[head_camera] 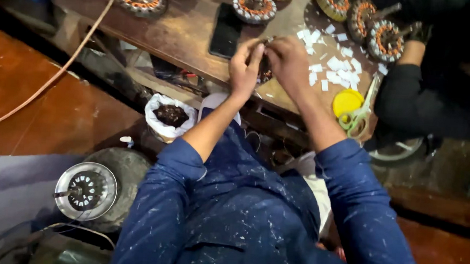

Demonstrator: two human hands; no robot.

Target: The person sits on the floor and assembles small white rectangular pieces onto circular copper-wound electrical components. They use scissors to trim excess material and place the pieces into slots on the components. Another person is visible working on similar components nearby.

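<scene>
My left hand [245, 68] and my right hand [288, 62] meet at the front edge of a wooden workbench [186, 35]. Both grip a round wound stator [264, 72], mostly hidden between my fingers. My sleeves are dark blue with paint specks. A black phone [226, 31] lies just left of my hands. Small white paper slips [335, 65] are scattered to their right.
Several copper-wound stators [254, 6] line the bench's far side. A yellow lid [347, 100] and green scissors [358, 118] sit at the right. Another person in dark sleeves [424, 94] works at right. A white bag [167, 118] and metal motor housing [85, 189] lie below.
</scene>
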